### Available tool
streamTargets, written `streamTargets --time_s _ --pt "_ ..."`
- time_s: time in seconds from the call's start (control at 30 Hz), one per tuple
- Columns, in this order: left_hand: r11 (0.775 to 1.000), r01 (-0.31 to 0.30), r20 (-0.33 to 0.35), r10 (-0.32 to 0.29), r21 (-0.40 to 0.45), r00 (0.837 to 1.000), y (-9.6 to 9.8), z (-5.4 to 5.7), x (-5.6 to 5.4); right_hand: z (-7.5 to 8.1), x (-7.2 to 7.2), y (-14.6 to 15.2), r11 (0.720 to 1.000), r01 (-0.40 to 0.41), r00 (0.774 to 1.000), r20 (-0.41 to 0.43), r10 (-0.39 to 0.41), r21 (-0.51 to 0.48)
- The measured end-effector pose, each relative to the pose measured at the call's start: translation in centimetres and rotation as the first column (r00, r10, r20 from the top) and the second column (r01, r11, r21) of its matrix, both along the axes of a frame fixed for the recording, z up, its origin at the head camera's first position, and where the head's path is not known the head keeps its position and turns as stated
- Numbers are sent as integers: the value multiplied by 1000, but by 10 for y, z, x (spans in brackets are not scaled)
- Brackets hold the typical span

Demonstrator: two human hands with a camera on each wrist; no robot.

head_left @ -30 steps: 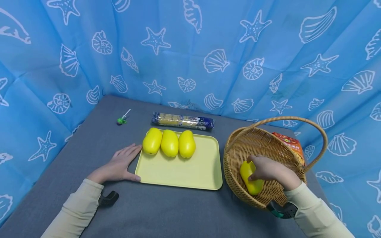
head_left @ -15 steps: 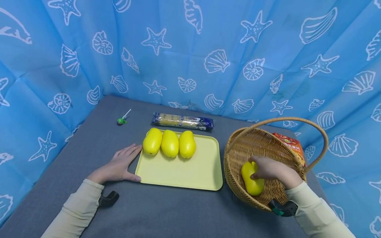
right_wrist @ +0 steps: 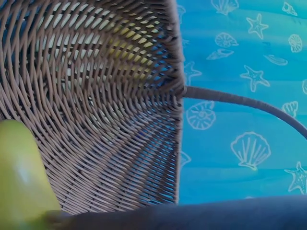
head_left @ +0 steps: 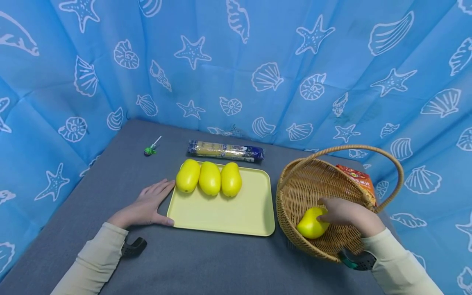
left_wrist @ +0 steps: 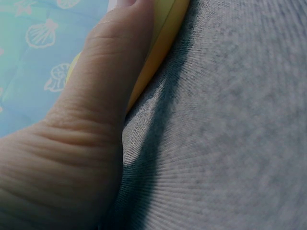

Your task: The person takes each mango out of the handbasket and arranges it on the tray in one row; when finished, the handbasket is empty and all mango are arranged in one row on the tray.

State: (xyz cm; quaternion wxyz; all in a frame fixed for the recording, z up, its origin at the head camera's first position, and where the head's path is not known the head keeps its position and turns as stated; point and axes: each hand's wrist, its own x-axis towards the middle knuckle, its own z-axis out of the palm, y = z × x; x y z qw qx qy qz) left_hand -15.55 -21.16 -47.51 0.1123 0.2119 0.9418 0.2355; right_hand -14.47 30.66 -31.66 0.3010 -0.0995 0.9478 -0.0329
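Observation:
In the head view, three yellow mangoes (head_left: 210, 178) lie side by side at the back left of a pale yellow tray (head_left: 221, 213). My left hand (head_left: 149, 207) rests at the tray's left edge, fingers extended and thumb by the near corner. A wicker basket (head_left: 295, 186) stands right of the tray. Inside it, my right hand (head_left: 341, 213) grips another yellow mango (head_left: 309, 224) from its right side; some fingertips are hidden behind the fruit. The right wrist view shows the mango (right_wrist: 21, 177) against the woven basket wall (right_wrist: 105, 139).
A clear-and-blue pack of noodles (head_left: 225, 150) lies behind the tray. Further left is a green lollipop (head_left: 150, 150). A red-orange snack packet (head_left: 359, 180) sits behind the basket, whose tall handle (head_left: 396, 164) arches over it. A blue patterned curtain (head_left: 221, 82) hangs round the grey table.
In the basket, the mango has turned from steeply slanted to lying more sideways, as my right hand has shifted slightly right and down. The left hand and tray stay put.

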Motion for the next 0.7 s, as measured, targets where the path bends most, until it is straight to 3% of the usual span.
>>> streamTargets --time_s 0.23,0.37,0.7 --pt "1000 0 -9 0 -2 1000 -1 -2 0 -2 3 8 992 -121 993 8 121 -30" --pt "1000 2 -6 -2 5 1000 -1 -2 0 -3 4 9 994 -109 994 -16 109 -19" --pt "1000 5 -5 -5 11 1000 -2 -1 -1 -7 1 5 998 -53 998 40 53 -14"
